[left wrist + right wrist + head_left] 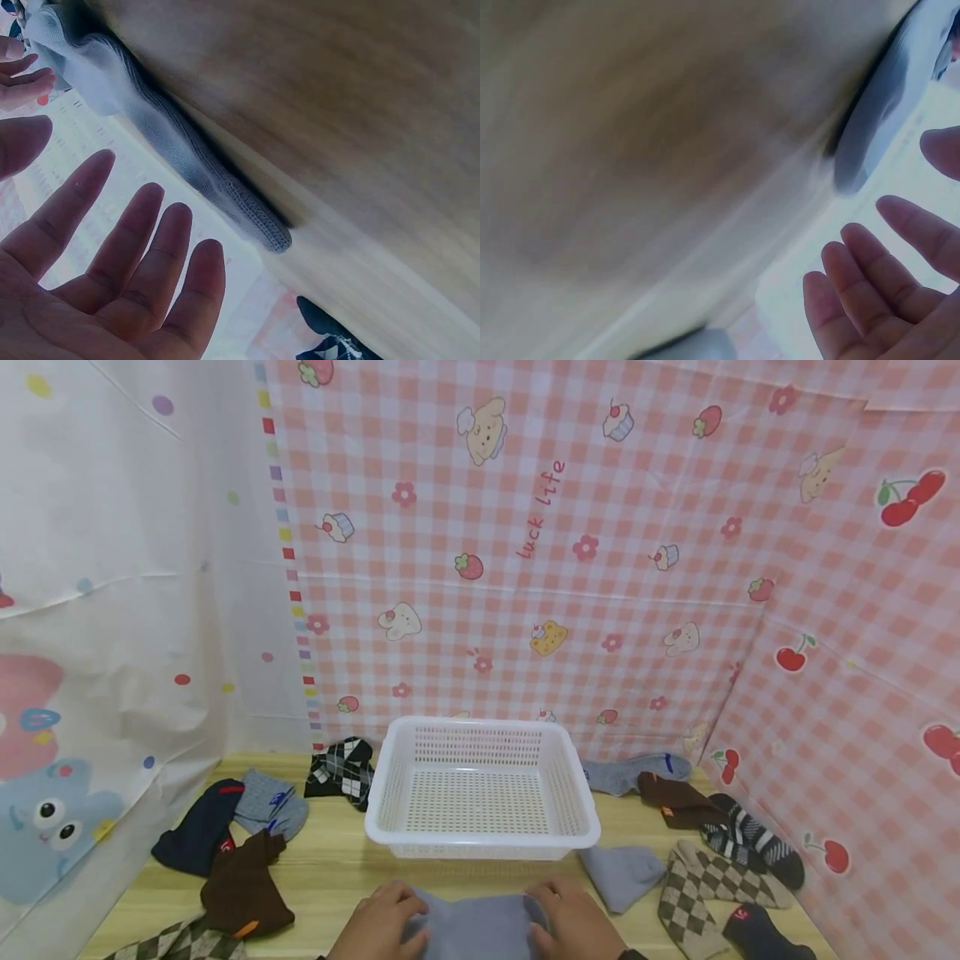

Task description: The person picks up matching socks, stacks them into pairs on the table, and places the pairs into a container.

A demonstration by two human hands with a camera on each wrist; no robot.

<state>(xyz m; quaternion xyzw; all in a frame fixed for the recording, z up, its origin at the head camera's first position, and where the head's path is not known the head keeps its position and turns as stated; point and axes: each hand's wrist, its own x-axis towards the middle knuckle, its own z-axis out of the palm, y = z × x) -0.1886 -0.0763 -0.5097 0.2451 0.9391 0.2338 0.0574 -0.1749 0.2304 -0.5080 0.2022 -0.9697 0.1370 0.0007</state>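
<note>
A plain grey sock [480,927] lies flat on the table in front of me, its lower part cut off by the head view's edge. Its ribbed end [255,217] shows in the left wrist view. My left hand [384,922] is at the sock's left side, fingers spread and loosely bent in the left wrist view. On the opposite side is my right hand [573,918], its fingers also loosely bent with nothing gripped. Just beyond the sock stands a white plastic basket [483,841] with nothing inside.
To the left lie a navy sock [197,831], grey socks [272,802], a brown sock [243,885] and black argyle socks [341,772]. On the right are a folded grey sock [621,875], another brown sock [678,802], a beige checked sock [686,893] and a dark sock [761,933].
</note>
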